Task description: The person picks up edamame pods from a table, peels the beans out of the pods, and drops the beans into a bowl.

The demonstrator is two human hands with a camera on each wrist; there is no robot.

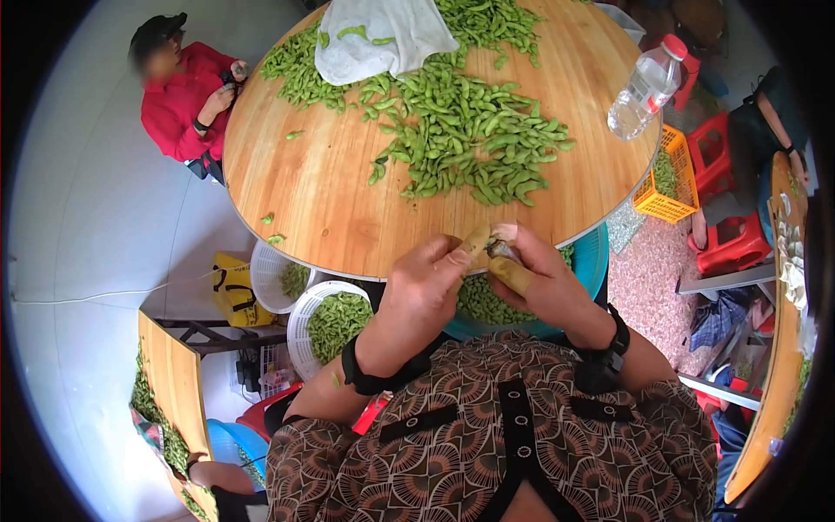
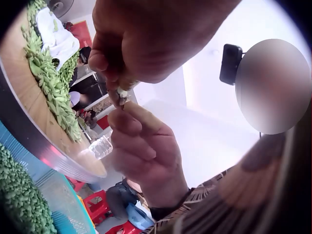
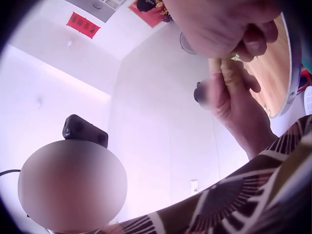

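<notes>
Both hands meet at the near edge of a round wooden table (image 1: 330,200), forearms angled in from the body, each wrist strapped with a dark band. The left hand (image 1: 422,291) comes up from the lower left, knuckles toward the camera, its fingers curled and thumb and forefinger pinched on a small pod (image 1: 502,248) held between the two hands; the thumb tip wears a tan covering. The right hand (image 1: 544,283) comes in from the right, fingers curled, also clamped on the pod, with a tan-wrapped fingertip below it. The left wrist view shows the two hands fingertip to fingertip on the small dark piece (image 2: 122,100). Across the far half of the table spreads a big heap of green pods (image 1: 461,130), a white cloth (image 1: 383,35) lying on its far part, and a clear plastic bottle (image 1: 644,87) lying toward the right edge. Under the near edge sit a white basket (image 1: 326,322) of pods and a teal tub (image 1: 591,261), also filled. An orange crate (image 1: 665,187) and red stools (image 1: 726,244) stand right. A person in red (image 1: 183,96) sits at the far left.
</notes>
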